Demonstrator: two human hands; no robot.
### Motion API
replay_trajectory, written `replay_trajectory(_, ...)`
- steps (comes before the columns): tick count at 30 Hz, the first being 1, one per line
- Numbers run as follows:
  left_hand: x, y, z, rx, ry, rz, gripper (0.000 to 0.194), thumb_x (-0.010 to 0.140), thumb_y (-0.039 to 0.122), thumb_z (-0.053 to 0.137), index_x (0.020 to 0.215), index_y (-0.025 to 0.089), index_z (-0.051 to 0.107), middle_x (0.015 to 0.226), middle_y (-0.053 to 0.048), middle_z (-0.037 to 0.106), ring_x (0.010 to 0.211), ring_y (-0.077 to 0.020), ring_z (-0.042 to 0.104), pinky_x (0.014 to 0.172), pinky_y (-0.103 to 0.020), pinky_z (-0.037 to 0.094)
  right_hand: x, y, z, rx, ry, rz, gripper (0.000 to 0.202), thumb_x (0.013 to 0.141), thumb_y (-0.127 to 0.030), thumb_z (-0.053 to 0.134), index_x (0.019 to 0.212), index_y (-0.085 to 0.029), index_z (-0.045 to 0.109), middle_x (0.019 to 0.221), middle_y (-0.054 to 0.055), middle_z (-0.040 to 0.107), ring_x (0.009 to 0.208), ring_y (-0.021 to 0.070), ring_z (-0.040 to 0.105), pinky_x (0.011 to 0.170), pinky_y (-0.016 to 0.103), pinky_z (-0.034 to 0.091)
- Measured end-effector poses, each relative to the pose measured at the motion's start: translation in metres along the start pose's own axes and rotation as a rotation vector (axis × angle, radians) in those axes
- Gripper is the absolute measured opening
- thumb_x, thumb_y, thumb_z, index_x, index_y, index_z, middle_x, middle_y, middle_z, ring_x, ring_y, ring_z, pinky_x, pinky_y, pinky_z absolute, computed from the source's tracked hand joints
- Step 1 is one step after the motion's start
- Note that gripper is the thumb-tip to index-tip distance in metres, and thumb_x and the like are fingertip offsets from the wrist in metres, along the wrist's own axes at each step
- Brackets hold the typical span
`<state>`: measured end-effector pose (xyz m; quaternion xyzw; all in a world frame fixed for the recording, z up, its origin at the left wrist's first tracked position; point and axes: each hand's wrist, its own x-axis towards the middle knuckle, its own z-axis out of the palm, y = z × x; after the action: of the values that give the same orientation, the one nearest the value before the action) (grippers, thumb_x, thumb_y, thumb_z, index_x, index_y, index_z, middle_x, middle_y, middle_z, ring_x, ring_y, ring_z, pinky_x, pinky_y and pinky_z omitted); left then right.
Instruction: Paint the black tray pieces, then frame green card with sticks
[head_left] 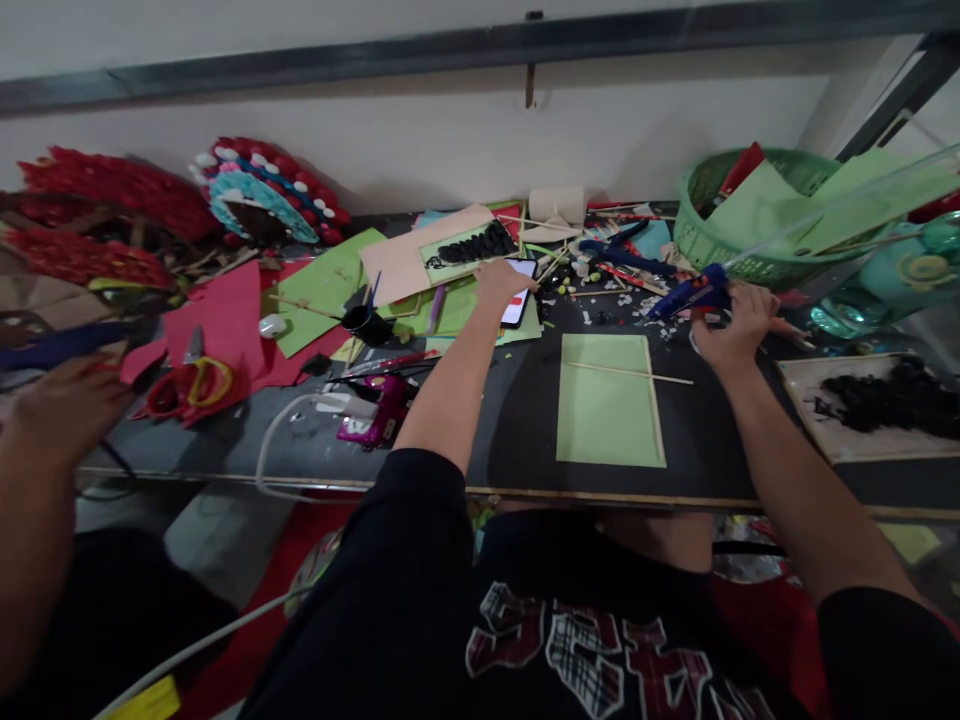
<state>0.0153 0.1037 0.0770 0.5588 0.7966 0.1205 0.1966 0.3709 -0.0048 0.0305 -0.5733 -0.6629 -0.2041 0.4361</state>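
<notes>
My left hand (pixel 501 280) reaches across a smartphone (pixel 514 312) with a lit screen, its thumb at the phone's right edge and its fingers partly hidden. My right hand (pixel 736 325) is closed around the rear of a blue glue gun (pixel 691 293), whose nozzle points left and down. On the table between my forearms lies a light green sheet (pixel 604 410). One thin wooden stick (pixel 654 412) runs along the sheet's right edge. Another stick (pixel 630 372) lies across the sheet and sticks out past its right side.
A green basket (pixel 686 225) with paper stands back right, near a panel with black curled pieces (pixel 892 400). Scissors (pixel 187 385), a black cup (pixel 367 325) and a purple device (pixel 382 410) lie left. Another person's hand (pixel 64 410) is at the far left.
</notes>
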Motion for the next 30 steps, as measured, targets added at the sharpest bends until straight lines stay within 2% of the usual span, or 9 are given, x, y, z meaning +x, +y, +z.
replay_trajectory(2,-0.001,0.004,-0.003,0.011,0.047,0.018,0.096,0.055,0.048,0.091,0.132,0.003,0.054,0.145,-0.03,0.044,0.141,-0.0463,0.033,0.111,-0.053,0.037,-0.001,-0.004,0.0,-0.003,-0.037,0.003,0.038,0.072,-0.042,0.063,0.101,-0.018,0.062,0.101,0.017,0.069,0.1,0.0355,0.062,0.092,0.056,0.045)
replay_trajectory(4,-0.008,0.013,-0.009,-0.03,0.2,0.081,0.083,0.066,0.042,0.086,0.133,0.006,0.054,0.146,-0.028,0.044,0.141,-0.0441,0.033,0.111,-0.052,0.036,-0.001,-0.01,0.0,-0.011,-0.06,-0.003,0.038,0.07,-0.043,0.064,0.099,-0.017,0.063,0.098,0.016,0.069,0.098,0.0358,0.063,0.09,0.056,0.046)
replay_trajectory(6,-0.021,0.03,-0.017,-0.164,0.273,0.303,0.062,0.079,0.038,0.077,0.131,0.012,0.057,0.146,-0.022,0.049,0.14,-0.0383,0.038,0.112,-0.046,0.035,-0.001,-0.017,0.001,0.003,-0.087,-0.037,0.038,0.069,-0.043,0.066,0.098,-0.018,0.064,0.096,0.014,0.07,0.096,0.0355,0.064,0.089,0.055,0.046)
replay_trajectory(9,-0.051,0.067,-0.03,-0.512,-0.069,0.663,0.037,0.094,0.043,0.06,0.12,0.017,0.065,0.125,-0.011,0.067,0.12,-0.025,0.06,0.1,-0.032,0.044,-0.001,-0.026,0.001,0.105,-0.139,-0.143,0.037,0.068,-0.042,0.067,0.098,-0.02,0.065,0.095,0.012,0.072,0.093,0.0334,0.066,0.087,0.052,0.048)
replay_trajectory(12,-0.082,0.107,-0.035,-0.652,-0.482,0.718,0.046,0.1,0.052,0.046,0.115,0.014,0.066,0.111,-0.011,0.072,0.093,-0.0191,0.068,0.073,-0.028,0.047,-0.002,-0.032,0.001,0.211,-0.158,-0.221,0.035,0.07,-0.042,0.066,0.098,-0.022,0.065,0.098,0.01,0.073,0.094,0.0313,0.067,0.086,0.05,0.049)
replay_trajectory(16,-0.101,0.142,-0.029,-0.611,-0.526,0.982,0.023,0.086,0.032,0.072,0.086,0.01,0.073,0.085,-0.008,0.074,0.072,-0.0134,0.063,0.067,-0.028,0.045,-0.001,-0.034,-0.001,0.302,-0.192,-0.24,0.036,0.074,-0.045,0.065,0.102,-0.022,0.064,0.104,0.01,0.073,0.098,0.0304,0.068,0.088,0.05,0.05)
replay_trajectory(20,-0.098,0.152,-0.017,-0.731,-0.526,0.959,0.01,0.081,0.019,0.076,0.08,0.01,0.073,0.078,-0.006,0.074,0.069,-0.0121,0.061,0.071,-0.029,0.05,0.002,-0.032,-0.003,0.343,-0.205,-0.194,0.038,0.072,-0.046,0.067,0.101,-0.022,0.066,0.105,0.011,0.073,0.101,0.0319,0.067,0.091,0.052,0.049)
replay_trajectory(24,-0.091,0.149,-0.007,-0.783,-0.562,0.885,0.024,0.076,0.025,0.083,0.089,0.009,0.071,0.083,-0.007,0.074,0.086,-0.0192,0.069,0.079,-0.032,0.054,0.006,-0.032,-0.003,0.44,-0.248,-0.159,0.037,0.069,-0.045,0.069,0.098,-0.023,0.067,0.101,0.009,0.074,0.1,0.0307,0.069,0.091,0.05,0.05)
replay_trajectory(30,-0.081,0.143,0.004,-0.817,-0.54,0.811,0.024,0.09,0.028,0.071,0.11,0.014,0.068,0.102,-0.006,0.072,0.113,-0.0264,0.066,0.089,-0.037,0.056,0.01,-0.031,-0.006,0.582,-0.269,-0.051,0.048,0.062,-0.057,0.073,0.098,-0.025,0.068,0.101,0.009,0.073,0.101,0.0314,0.068,0.095,0.05,0.05)
